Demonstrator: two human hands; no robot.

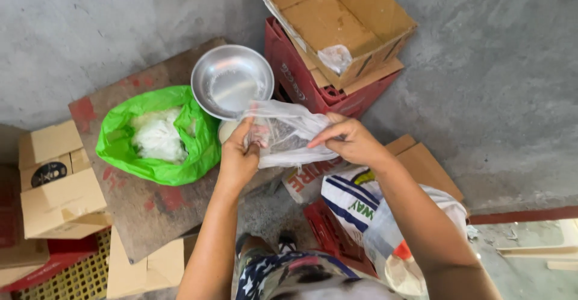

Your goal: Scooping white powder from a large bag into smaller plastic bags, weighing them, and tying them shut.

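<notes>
A: Hands first. What did the left hand (239, 155) do?

B: It pinched the near edge of a small clear plastic bag (288, 139), fingers closed on the film. The right hand (352, 140) gripped the same bag from the other side, fingertips pressed down into the plastic.

A: Where was the bag?

B: Held up between both hands, above the front edge of a worn wooden board (144, 210), just below a metal bowl (232, 80). Something dark showed inside it; couldn't tell what.

A: Around it?

B: Open green plastic bag (123, 149) with white stuff in it, lying on the board left of the hands. Red crate (301, 80) behind, with an open cardboard box (337, 20) on top. Cardboard boxes (57, 185) far left. Printed sack (355, 201) under the right forearm. Concrete floor (506, 95).
</notes>
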